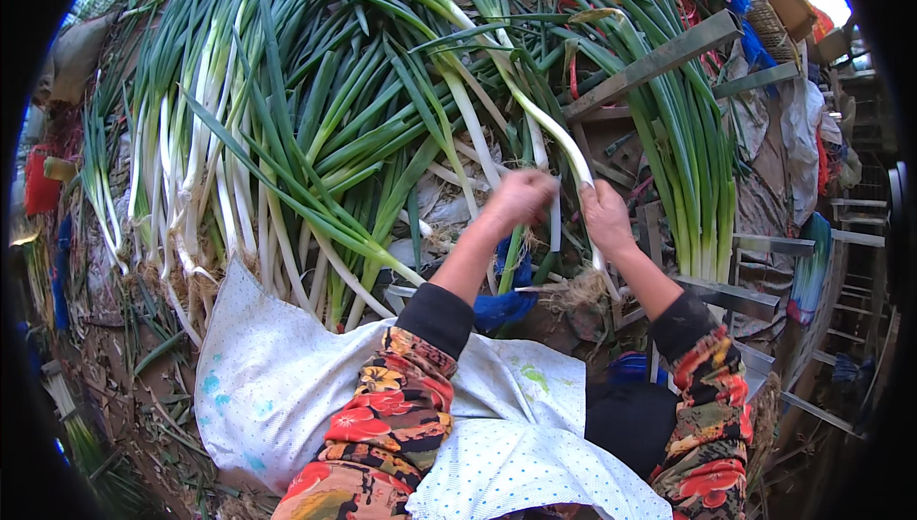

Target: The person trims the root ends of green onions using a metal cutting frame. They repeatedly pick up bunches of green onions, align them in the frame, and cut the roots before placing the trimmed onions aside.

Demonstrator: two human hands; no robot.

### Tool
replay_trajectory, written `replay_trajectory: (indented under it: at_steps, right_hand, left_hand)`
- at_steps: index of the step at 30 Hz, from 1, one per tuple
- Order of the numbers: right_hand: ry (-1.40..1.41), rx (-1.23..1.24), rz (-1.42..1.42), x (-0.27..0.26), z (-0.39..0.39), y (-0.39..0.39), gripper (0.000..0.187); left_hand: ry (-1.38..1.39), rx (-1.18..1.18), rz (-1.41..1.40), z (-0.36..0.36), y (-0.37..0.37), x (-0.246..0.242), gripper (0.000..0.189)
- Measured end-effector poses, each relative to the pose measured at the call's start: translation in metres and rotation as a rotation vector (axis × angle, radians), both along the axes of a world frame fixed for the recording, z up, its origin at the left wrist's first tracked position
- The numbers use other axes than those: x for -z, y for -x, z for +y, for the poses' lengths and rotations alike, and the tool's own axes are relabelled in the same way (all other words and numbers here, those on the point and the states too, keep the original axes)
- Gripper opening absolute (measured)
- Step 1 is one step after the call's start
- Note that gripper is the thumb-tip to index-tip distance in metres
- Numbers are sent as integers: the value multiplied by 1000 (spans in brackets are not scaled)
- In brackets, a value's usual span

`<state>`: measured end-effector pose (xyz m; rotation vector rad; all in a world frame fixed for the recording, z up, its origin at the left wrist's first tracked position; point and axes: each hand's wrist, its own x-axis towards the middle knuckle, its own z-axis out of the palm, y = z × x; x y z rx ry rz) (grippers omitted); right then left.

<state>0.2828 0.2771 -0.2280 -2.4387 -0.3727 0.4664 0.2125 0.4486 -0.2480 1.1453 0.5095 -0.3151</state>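
Note:
My right hand (pixel 606 218) is closed around the lower white stem of a long green onion (pixel 555 130), whose rooted end hangs below the fist. Just left of that stem is my left hand (pixel 529 196), blurred, with its fingers curled; whether it grips a leaf or stem cannot be told. A large heap of long green onions (pixel 337 112) with white stems and roots spreads before me to the left. To the right, a bundle of green onions (pixel 680 183) stands against a metal frame (pixel 655 65).
A white dotted cloth (pixel 286 369) covers my lap. Metal bars (pixel 727 298) jut out on the right, near my right forearm. Blue netting (pixel 505 309) lies below my hands. Leaf scraps and roots litter the ground, and a crate (pixel 770 11) stands at the upper right.

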Motion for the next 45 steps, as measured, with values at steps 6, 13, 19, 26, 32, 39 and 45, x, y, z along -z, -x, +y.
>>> replay_trajectory:
  at_steps: [6,13,19,26,32,39,45]
  right_hand:
    - [222,-545,-719,32,50,-20,42]
    - [255,-353,4,58,148,26,52]
    - [-25,-468,449,23,135,27,27]
    - [158,-445,-64,17,109,52,46]
    - [345,-384,-270,17,87,-5,25]
    - [379,-512,-369,39,90,9,27]
    - [350,-762,83,33,113,97,38]
  left_hand:
    - [-713,-594,143,38,34,98,22]
    - [-610,-662,33,48,32,106,27]
    - [83,-608,55,66,22,73,36]
    - [-168,-396,30,58,14,70,26]
    - [118,-422,-221,56,13,13,30]
    - [-1547,-1012,268,77,112,58,56]
    - [-935,-1085,638,140,174,74,48]
